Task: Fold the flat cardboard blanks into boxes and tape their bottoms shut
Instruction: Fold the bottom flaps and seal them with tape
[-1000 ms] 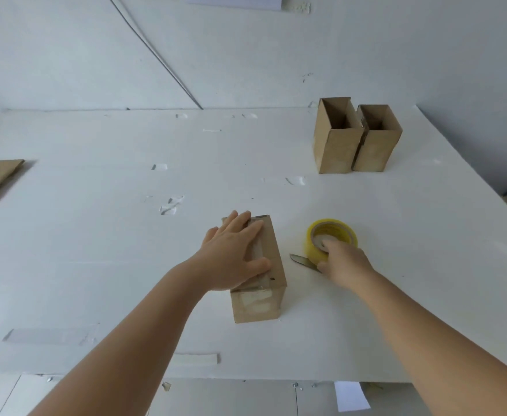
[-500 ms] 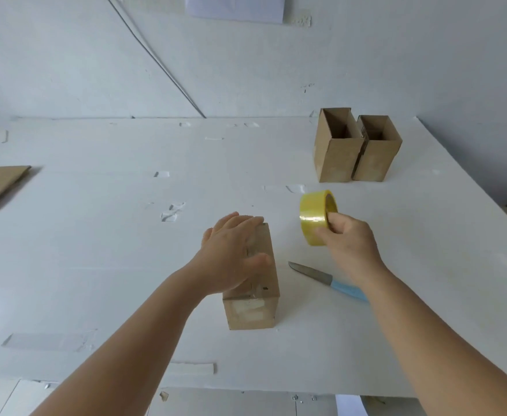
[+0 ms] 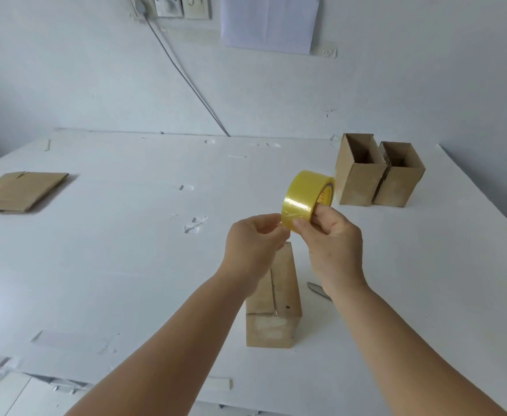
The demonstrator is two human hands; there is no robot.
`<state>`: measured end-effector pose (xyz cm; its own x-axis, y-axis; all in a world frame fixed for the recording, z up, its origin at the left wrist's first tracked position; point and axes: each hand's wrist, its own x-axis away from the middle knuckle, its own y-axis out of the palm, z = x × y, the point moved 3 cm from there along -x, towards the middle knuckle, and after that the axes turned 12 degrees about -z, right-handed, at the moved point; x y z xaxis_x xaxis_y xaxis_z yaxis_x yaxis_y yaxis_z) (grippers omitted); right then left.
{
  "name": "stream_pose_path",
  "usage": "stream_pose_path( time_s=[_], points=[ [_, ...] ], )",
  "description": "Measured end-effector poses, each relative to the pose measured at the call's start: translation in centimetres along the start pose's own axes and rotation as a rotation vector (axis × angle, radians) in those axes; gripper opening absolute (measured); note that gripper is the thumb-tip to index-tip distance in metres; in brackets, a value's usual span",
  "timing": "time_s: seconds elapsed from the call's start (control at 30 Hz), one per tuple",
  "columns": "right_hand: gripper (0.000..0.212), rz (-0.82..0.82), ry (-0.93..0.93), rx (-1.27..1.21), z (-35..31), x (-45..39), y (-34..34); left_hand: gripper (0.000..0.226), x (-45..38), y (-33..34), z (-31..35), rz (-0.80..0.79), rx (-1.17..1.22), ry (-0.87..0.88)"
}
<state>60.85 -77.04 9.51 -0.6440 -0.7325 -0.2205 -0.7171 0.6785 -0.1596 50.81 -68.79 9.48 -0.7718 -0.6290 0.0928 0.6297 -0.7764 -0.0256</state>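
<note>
Left hand now off the box top and up at the tape roll, roll itself lifted higher, well clear of the table compared with half a second back.

Far left: flat cardboard blank lying untouched, thin and floppy-ish, easy enough to take by an edge. Middle: left hand with fingers curled, pinching at the roll's near rim, probably hunting for the loose tape end, though too small to tell if the end is actually caught. Right beside it, right hand gripping the roll, fingers through the core and thumb on the outer face. Light, stiff ring, glossy and a bit slippery outside, so a hold through the core looks like the safe one.

Below the hands: folded box standing bottom-up, seam flaps closed but not held down, light enough to skid or spring open. Knife just right of it, mostly hidden by the wrist. Far right: two finished boxes, open tops up, touching.
</note>
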Motion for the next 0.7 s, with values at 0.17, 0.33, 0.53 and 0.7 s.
stream_pose_path(
  time_s=[0.17, 0.33, 0.53, 0.7],
  points=[
    [0.02, 0.04, -0.027, 0.074, -0.1, -0.1, 0.9, 0.018, -0.1, -0.1, -0.5, 0.046, 0.195, -0.017],
    [0.01, 0.081, -0.08, 0.172, -0.2, 0.0, 1.6, 0.018, -0.5, -0.2, -0.8, 0.123, 0.382, -0.067],
    [0.022, -0.038, -0.152, 0.212, 0.0, 0.1, 1.1, 0.022, -1.1, -0.9, -0.9, 0.123, 0.462, -0.104],
    [0.041, 0.216, 0.031, -0.003, 0.9, -0.6, -0.8, 0.016, -1.5, -1.6, -0.4, 0.104, 0.374, -0.043]
  ],
)
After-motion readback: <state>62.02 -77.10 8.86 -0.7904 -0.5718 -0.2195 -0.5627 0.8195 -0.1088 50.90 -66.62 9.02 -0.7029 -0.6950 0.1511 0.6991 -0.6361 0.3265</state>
